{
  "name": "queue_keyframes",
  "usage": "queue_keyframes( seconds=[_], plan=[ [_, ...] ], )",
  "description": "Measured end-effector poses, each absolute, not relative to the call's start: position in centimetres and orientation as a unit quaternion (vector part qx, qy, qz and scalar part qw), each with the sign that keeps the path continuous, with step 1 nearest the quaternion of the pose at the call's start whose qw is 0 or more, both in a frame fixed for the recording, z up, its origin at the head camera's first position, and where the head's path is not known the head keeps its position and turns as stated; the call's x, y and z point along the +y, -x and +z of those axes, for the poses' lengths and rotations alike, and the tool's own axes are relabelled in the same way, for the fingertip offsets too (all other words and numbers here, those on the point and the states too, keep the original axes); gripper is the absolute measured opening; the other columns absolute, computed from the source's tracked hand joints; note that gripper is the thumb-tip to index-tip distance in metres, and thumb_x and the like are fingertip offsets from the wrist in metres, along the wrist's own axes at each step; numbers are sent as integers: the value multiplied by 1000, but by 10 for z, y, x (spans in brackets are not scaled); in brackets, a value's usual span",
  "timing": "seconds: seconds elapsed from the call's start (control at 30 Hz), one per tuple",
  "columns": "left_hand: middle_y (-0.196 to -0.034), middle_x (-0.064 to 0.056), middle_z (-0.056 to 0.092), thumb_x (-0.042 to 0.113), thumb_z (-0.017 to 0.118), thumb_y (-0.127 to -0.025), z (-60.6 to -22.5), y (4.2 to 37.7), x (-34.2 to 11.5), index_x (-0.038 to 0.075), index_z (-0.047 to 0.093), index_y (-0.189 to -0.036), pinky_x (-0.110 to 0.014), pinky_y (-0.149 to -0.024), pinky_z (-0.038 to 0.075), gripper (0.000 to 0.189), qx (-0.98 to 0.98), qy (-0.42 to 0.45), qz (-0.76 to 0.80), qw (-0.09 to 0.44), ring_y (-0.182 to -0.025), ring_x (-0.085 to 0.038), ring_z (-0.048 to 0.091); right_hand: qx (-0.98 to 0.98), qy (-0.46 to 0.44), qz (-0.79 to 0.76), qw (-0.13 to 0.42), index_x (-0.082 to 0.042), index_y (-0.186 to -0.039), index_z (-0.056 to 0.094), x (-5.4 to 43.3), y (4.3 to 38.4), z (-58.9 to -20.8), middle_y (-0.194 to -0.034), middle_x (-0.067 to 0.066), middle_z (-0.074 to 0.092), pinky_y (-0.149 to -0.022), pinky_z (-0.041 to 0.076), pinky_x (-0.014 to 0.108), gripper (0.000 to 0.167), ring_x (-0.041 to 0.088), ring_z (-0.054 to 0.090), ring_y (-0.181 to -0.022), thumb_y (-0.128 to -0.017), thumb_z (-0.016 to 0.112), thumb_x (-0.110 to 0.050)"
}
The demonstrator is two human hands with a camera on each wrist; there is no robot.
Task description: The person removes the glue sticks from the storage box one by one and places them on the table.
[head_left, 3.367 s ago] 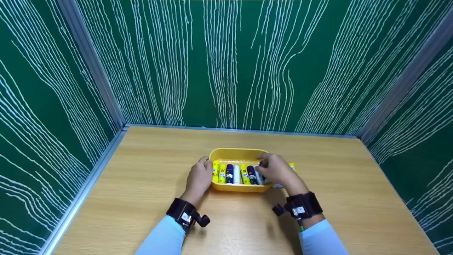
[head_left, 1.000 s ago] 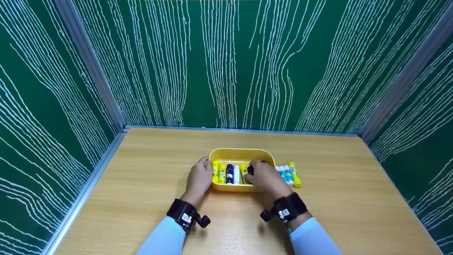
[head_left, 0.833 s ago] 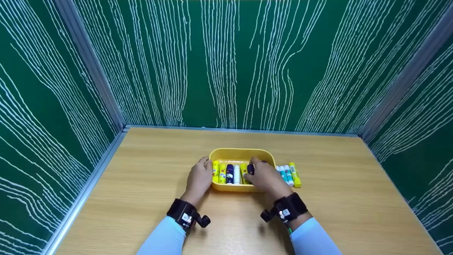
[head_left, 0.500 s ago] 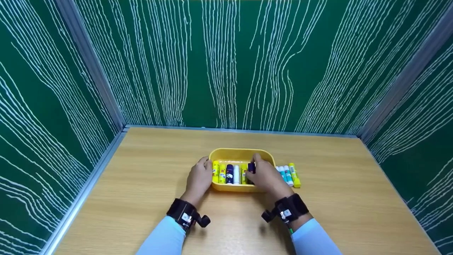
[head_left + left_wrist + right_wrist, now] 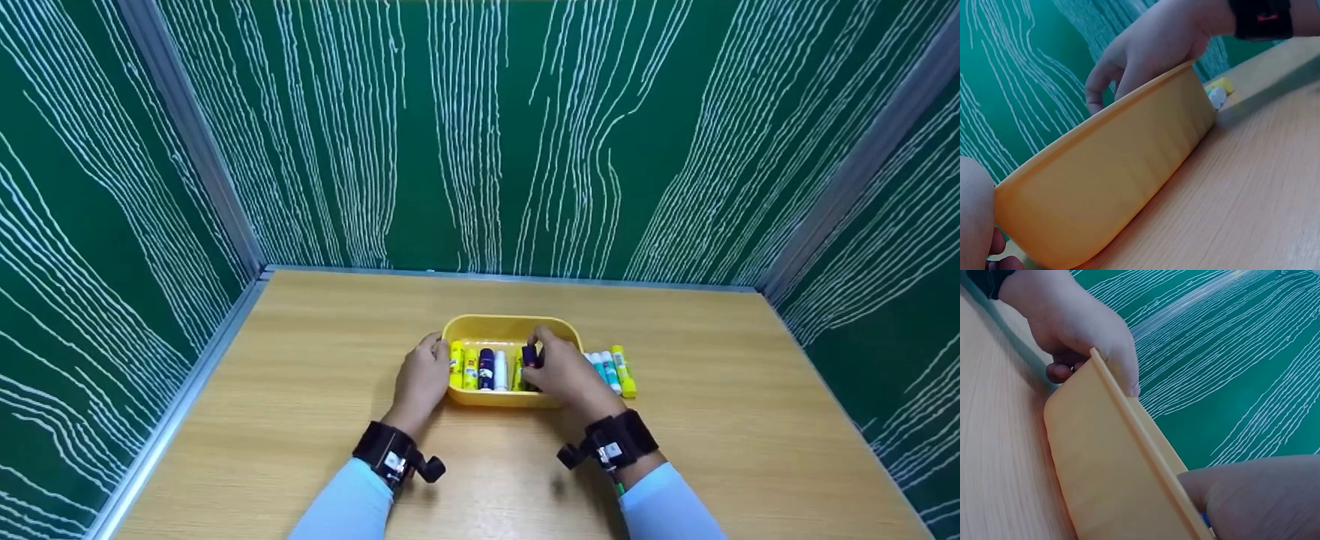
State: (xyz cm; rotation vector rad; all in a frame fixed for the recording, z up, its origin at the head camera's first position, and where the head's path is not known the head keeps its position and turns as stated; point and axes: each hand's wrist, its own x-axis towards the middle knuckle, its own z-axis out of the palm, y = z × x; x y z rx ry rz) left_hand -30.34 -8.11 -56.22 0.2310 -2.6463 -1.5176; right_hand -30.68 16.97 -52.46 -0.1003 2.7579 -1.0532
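A yellow plastic tub (image 5: 502,399) holds a row of glue sticks: yellow ones such as the yellow glue stick (image 5: 470,369), a dark blue glue stick (image 5: 486,370) and a white glue stick (image 5: 501,370). My left hand (image 5: 421,375) grips the tub's left end, thumb and fingers on either side of the wall in the right wrist view. Inside the tub's right half, my right hand (image 5: 566,371) pinches another dark blue glue stick (image 5: 529,355), its top tilted slightly up. That hand hides the tub's right end. In the left wrist view the tub wall hides the sticks.
Just right of the tub, white-and-teal glue sticks (image 5: 611,373) and a yellow glue stick (image 5: 624,371) lie side by side on the wooden table (image 5: 337,322). Green panels (image 5: 420,150) with white wavy lines enclose the table at the back and sides.
My right hand has moved left from the tub's right end to a dark blue glue stick and now pinches it, its top slightly raised. My left hand and the tub stay put.
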Motion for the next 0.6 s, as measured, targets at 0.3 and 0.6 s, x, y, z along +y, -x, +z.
queue_keyframes(
  seconds=[0.3,0.6],
  plan=[
    [-156,-16,72,34,49,-122,-564,305,-80,6,63,-160,-54,-125,54,49,-866,-74,-492,40,-140,-30,70,913,9,-401,67,-23,-142,59,177,308,-512,-123,14,70,-74,62,32,41,30,71,-104,-106,77,-17],
    [-157,-16,71,36,49,-122,-565,305,-82,8,62,-161,-53,-125,54,50,-865,-78,-494,41,-141,-31,70,914,18,-403,46,-21,-158,57,200,309,-493,-138,21,70,-94,70,49,49,35,73,-118,-111,71,-20]
  ],
)
